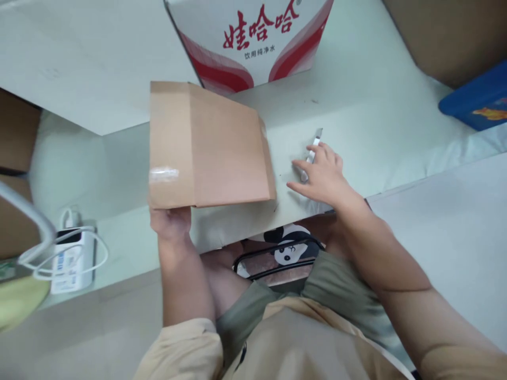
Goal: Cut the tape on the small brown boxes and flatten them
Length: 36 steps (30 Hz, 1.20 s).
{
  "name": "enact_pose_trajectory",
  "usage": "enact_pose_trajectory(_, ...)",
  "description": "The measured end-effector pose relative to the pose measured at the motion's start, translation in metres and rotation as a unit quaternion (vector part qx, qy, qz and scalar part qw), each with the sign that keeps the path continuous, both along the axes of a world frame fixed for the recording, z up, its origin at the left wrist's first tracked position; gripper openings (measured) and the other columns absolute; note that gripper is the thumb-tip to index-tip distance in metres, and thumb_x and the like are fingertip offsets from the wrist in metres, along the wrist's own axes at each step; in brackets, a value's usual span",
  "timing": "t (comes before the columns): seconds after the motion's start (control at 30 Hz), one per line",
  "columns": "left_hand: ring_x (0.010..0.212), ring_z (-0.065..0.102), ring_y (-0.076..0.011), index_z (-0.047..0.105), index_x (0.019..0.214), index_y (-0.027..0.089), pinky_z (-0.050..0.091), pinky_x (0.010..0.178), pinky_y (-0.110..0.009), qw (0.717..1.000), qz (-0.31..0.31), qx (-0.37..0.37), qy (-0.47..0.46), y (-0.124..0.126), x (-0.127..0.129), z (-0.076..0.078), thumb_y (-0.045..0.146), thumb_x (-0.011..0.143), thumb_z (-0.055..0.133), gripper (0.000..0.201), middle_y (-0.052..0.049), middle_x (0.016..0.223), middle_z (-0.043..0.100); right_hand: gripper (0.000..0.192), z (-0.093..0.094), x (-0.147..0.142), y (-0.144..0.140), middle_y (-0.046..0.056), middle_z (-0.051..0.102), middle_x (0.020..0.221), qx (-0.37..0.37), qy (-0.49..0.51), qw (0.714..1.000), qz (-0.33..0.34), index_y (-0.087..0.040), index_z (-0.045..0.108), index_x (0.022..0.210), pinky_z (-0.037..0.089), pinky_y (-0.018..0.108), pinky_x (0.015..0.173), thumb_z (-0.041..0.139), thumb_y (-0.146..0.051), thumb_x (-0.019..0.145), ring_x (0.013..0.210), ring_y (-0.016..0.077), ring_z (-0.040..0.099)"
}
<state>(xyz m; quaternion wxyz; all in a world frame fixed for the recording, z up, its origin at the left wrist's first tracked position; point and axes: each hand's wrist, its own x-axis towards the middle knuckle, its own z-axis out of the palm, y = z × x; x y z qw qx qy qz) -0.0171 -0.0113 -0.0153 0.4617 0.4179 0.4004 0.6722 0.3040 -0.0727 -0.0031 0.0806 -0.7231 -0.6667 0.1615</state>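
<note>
A flattened brown cardboard box (209, 145) with a strip of clear tape on its left side lies on the pale table (376, 121). My left hand (171, 220) grips its near left edge from below. To the right, my right hand (322, 177) rests flat on the table with spread fingers. It lies over a small silver utility knife (315, 145) whose tip sticks out past the fingers. Whether the fingers grip the knife is unclear.
A white and red water carton (253, 37) stands just behind the flat box. A blue bin (477, 100) and a brown box (451, 31) sit far right. A white power bank with a cable (69, 256) lies at the left. A panda bag (287, 248) rests on my lap.
</note>
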Motion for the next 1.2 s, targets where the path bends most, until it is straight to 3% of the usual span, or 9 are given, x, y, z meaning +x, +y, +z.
enact_pose_trajectory(0.13,0.087,0.069,-0.0202,0.072,0.085,0.022,0.061,0.084,-0.032,0.992,-0.098,-0.061,0.055,-0.004,-0.01,-0.009,0.056,0.045,0.096,0.058,-0.002,0.082,0.073,0.091,-0.01,-0.003,0.006,0.018,0.038,0.165,-0.009,0.159,0.974,0.16,-0.019,0.044,0.156,0.019,0.07,0.128,0.07,-0.06,0.078,0.16,0.0463,0.02)
enact_pose_trajectory(0.23,0.085,0.071,-0.0187,0.075,0.09,0.025,0.062,0.082,-0.03,0.981,-0.157,-0.084,0.079,-0.006,-0.009,-0.016,0.042,0.037,0.101,0.062,-0.002,0.086,0.074,0.1,-0.013,-0.007,0.011,0.017,0.036,0.168,0.027,0.28,0.94,0.193,-0.019,0.034,0.16,0.02,0.062,0.131,0.069,-0.064,0.078,0.161,0.0397,0.022)
enact_pose_trajectory(0.37,0.091,0.073,-0.0202,0.075,0.09,0.024,0.062,0.086,-0.031,0.976,-0.167,-0.088,0.113,-0.006,0.001,-0.02,0.036,0.038,0.101,0.059,-0.002,0.09,0.075,0.092,-0.012,-0.015,0.01,0.018,0.045,0.162,0.082,0.384,0.916,0.089,-0.021,0.04,0.154,0.037,0.062,0.123,0.07,-0.059,0.077,0.152,0.0392,0.04)
enact_pose_trajectory(0.47,0.093,0.072,-0.0221,0.074,0.092,0.022,0.062,0.084,-0.033,0.976,-0.135,-0.089,0.147,-0.003,0.008,-0.019,0.036,0.042,0.099,0.058,-0.005,0.094,0.075,0.06,-0.012,-0.024,0.008,0.015,0.071,0.124,0.078,0.429,0.899,0.025,-0.019,0.062,0.127,0.056,0.056,0.1,0.071,-0.048,0.075,0.118,0.0353,0.067)
enact_pose_trajectory(0.53,0.093,0.071,-0.0221,0.074,0.093,0.023,0.061,0.083,-0.033,0.979,-0.112,-0.089,0.148,0.0,0.01,-0.018,0.035,0.043,0.098,0.056,-0.005,0.096,0.075,0.048,-0.011,-0.028,0.007,0.012,0.074,0.106,0.087,0.436,0.896,0.003,-0.019,0.066,0.109,0.059,0.052,0.091,0.072,-0.049,0.072,0.103,0.0323,0.07)
enact_pose_trajectory(0.67,0.094,0.07,-0.022,0.072,0.087,0.02,0.06,0.085,-0.034,0.973,-0.088,-0.094,0.193,0.008,0.009,-0.018,0.035,0.049,0.094,0.047,-0.005,0.093,0.072,0.045,-0.007,-0.031,0.008,0.011,0.075,0.107,0.131,0.395,0.907,-0.061,-0.02,0.07,0.104,0.058,0.048,0.089,0.071,-0.05,0.071,0.098,0.0288,0.07)
enact_pose_trajectory(0.83,0.099,0.067,-0.0211,0.065,0.08,0.016,0.057,0.092,-0.034,0.969,0.016,-0.051,0.243,0.015,0.009,-0.019,0.036,0.045,0.095,0.051,-0.005,0.089,0.066,0.03,-0.004,-0.035,0.005,0.007,0.077,0.097,0.145,0.346,0.926,-0.035,-0.024,0.074,0.098,0.057,0.047,0.09,0.066,-0.043,0.076,0.095,0.0272,0.069)
enact_pose_trajectory(1.0,0.058,0.052,-0.0106,0.058,0.067,0.018,0.047,0.055,-0.024,0.977,0.024,-0.033,0.208,0.011,0.007,-0.013,0.06,0.049,0.09,0.056,0.003,0.062,0.054,0.05,-0.004,-0.034,0.002,0.008,0.077,0.093,0.201,0.444,0.873,-0.04,-0.021,0.073,0.089,0.057,0.044,0.084,0.059,-0.069,0.084,0.089,0.0257,0.071)
enact_pose_trajectory(1.2,0.065,0.055,-0.0105,0.059,0.083,0.02,0.044,0.058,-0.022,0.958,0.066,0.049,0.274,0.002,0.01,-0.004,0.05,0.05,0.091,0.055,0.003,0.074,0.06,0.069,0.003,-0.031,0.0,0.004,0.067,0.074,0.222,0.459,0.852,-0.118,-0.022,0.068,0.077,0.055,0.037,0.07,0.05,-0.089,0.079,0.074,0.0215,0.064)
